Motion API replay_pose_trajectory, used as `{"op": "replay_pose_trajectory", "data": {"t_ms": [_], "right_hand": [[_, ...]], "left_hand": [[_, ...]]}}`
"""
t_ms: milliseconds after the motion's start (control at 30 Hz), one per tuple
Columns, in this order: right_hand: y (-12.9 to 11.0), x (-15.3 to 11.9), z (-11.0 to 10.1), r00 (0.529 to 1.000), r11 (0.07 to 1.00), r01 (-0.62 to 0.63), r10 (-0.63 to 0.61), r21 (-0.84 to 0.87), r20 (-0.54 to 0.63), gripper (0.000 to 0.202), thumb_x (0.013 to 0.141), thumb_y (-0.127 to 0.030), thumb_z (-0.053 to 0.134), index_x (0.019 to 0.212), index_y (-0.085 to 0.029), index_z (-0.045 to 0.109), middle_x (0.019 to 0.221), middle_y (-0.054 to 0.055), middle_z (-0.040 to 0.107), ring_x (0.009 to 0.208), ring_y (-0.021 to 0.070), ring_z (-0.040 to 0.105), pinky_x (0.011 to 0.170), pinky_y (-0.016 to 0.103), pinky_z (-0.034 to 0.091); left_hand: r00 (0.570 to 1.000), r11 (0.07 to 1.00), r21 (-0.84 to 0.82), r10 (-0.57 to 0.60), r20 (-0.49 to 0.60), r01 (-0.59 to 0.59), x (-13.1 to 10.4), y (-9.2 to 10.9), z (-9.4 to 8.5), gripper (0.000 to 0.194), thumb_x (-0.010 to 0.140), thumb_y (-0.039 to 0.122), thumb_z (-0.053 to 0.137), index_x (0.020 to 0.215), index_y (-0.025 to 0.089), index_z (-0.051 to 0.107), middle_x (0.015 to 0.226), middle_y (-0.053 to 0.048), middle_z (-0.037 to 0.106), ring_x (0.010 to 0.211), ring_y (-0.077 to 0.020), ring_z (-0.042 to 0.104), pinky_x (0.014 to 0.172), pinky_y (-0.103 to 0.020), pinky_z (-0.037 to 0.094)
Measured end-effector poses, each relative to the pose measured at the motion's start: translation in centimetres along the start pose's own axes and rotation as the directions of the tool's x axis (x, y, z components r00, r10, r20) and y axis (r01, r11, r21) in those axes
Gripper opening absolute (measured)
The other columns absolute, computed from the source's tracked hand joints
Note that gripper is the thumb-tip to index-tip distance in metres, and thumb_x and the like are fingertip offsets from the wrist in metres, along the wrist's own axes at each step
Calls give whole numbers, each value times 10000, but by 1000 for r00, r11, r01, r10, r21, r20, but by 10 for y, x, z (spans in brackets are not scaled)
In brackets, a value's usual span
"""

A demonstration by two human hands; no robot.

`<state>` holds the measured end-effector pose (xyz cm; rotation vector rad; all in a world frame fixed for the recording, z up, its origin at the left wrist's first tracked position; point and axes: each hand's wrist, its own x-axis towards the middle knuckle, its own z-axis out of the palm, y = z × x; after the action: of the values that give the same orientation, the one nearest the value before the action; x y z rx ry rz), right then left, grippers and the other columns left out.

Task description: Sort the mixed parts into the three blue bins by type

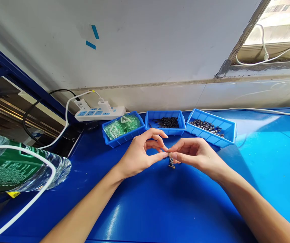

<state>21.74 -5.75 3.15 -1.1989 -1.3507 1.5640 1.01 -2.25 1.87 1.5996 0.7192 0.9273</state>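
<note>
Over the blue tabletop, my left hand (pixel 145 152) and my right hand (pixel 195 153) meet at their fingertips. Both pinch the top of a small metal piece (pixel 171 164), dark and brassy, that dangles just below the fingers. Its exact kind is too small to make out, and the fingers hide its upper end. Behind my hands stand three blue bins. Green-and-clear plastic packets (pixel 124 125) fill the left one, black screw-like pins (pixel 168 122) lie in the middle one, and small shiny metal parts (pixel 207 127) are in the right one.
A white power strip (pixel 100 113) with plugs and cables sits behind the left bin. At the left lies a large water bottle (pixel 20 165) with a green label, and a white cable (pixel 49 168) loops in front of it. The wall (pixel 147 47) rises behind the blue table (pixel 160 209).
</note>
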Motion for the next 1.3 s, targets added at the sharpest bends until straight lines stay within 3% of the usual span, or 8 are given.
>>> {"op": "replay_pose_trajectory", "data": {"t_ms": [200, 400, 500, 667, 800, 867, 1033, 1300], "right_hand": [[-3, 1, -6, 952, 975, 145, -183, -167, -244, 388, 717, -564, 865, 728, -184, 785, 651, 46, 753, 595, 181, 705, 580, 277, 580], [-5, -3, -27, 698, 869, 232, -461, -437, -548, 252, 802, -469, 802, 781, -218, 801, 705, 42, 779, 614, 206, 737, 598, 304, 608], [-9, -7, -36, 607, 795, 145, -542, -589, -581, 195, 815, -414, 754, 767, -229, 788, 697, 38, 776, 624, 221, 748, 604, 320, 604], [-8, -7, -44, 540, 590, -59, -659, -805, -523, 163, 798, -329, 661, 744, -213, 763, 673, 51, 754, 573, 217, 709, 610, 351, 589], [-5, -5, -41, 506, 486, -26, -747, -874, -430, 156, 842, -288, 641, 837, -203, 773, 743, 52, 762, 570, 185, 674, 600, 330, 580], [-5, -5, -35, 523, 469, 50, -764, -882, -377, 139, 872, -265, 636, 846, -216, 764, 771, 50, 764, 583, 176, 666, 578, 312, 562], [-5, -6, -17, 654, 494, 226, -715, -840, -245, 156, 937, -257, 609, 882, -233, 752, 734, 41, 716, 578, 169, 620, 564, 310, 530], [2, -2, -9, 694, 474, 331, -708, -816, -130, 171, 926, -209, 594, 901, -220, 762, 713, 32, 709, 571, 159, 616, 577, 299, 541]], "left_hand": [[997, 931, 356, 65, 50, -79, 1, -3, -4, 198, 872, 156, 750, 1051, 199, 677, 950, -9, 729, 857, -156, 725, 808, -281, 598], [947, 772, 575, 103, 306, -270, -3, -12, -2, 236, 921, 192, 746, 1158, 196, 748, 1225, -83, 754, 1167, -243, 672, 1036, -391, 557], [935, 737, 602, 121, 332, -309, -4, -17, 1, 207, 935, 170, 731, 1138, 193, 764, 1192, -82, 767, 1118, -235, 680, 999, -381, 574], [924, 709, 609, 171, 341, -356, -4, -21, 1, 154, 955, 121, 683, 1067, 184, 770, 1111, -70, 787, 1039, -220, 698, 933, -346, 587], [924, 707, 606, 195, 329, -365, -4, -23, 1, 153, 971, 96, 634, 1008, 180, 756, 1061, -64, 791, 993, -208, 708, 895, -325, 586], [930, 709, 611, 192, 315, -353, -4, -22, 1, 151, 978, 105, 614, 963, 179, 744, 1019, -64, 790, 974, -207, 709, 880, -323, 582], [957, 728, 628, 148, 251, -277, -4, -20, 2, 156, 916, 62, 632, 870, 187, 713, 932, -51, 773, 890, -204, 713, 815, -308, 570], [989, 825, 546, 120, 83, -146, -1, -17, 1, 152, 879, 53, 663, 902, 187, 731, 926, -34, 771, 804, -170, 708, 762, -276, 577]]}}
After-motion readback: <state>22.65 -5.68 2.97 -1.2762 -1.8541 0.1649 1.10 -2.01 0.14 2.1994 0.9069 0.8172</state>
